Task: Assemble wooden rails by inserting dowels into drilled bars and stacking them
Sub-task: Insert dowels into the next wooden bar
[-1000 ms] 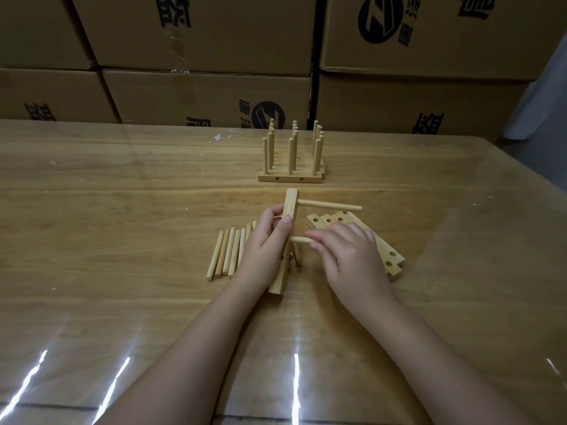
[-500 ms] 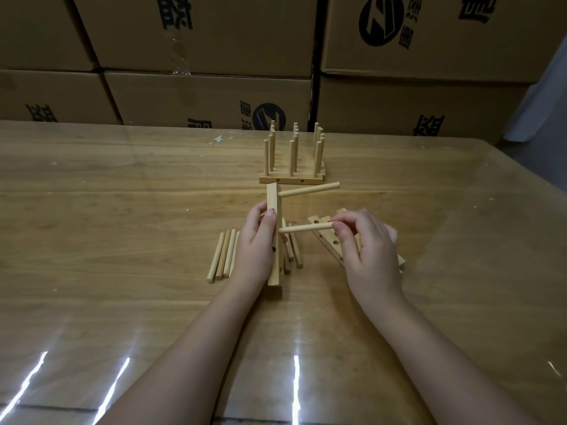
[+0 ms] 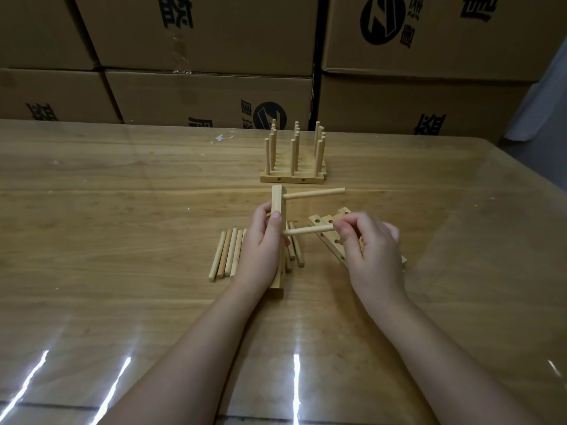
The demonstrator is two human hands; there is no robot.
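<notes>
Stacked brown cardboard boxes with black printing close off the far side of the glossy wooden worktop; near its middle the person is partway through one rail. The left hand has its grip wrapped round a pale square wooden bar, held nearly upright with its lower end seemingly resting on the worktop; a first round wooden dowel already juts sideways from the hole near the top. The right hand has its grip pinched on the outer end of a second round wooden dowel, whose inner tip meets the bar just below the left thumb; whether it is fully seated I cannot tell.

As I judge it, the step in hand is filling the middle hole; the next move calls for a straight push along the dowel's own line while the left grip braces the bar, then another dowel for the lower hole.

A row of loose pale dowels lies just behind the left hand, some tucked under the bar; spare drilled wooden bars lie beneath the right hand, and could be nudged. Finished rails stand stacked farther back, well apart.
</notes>
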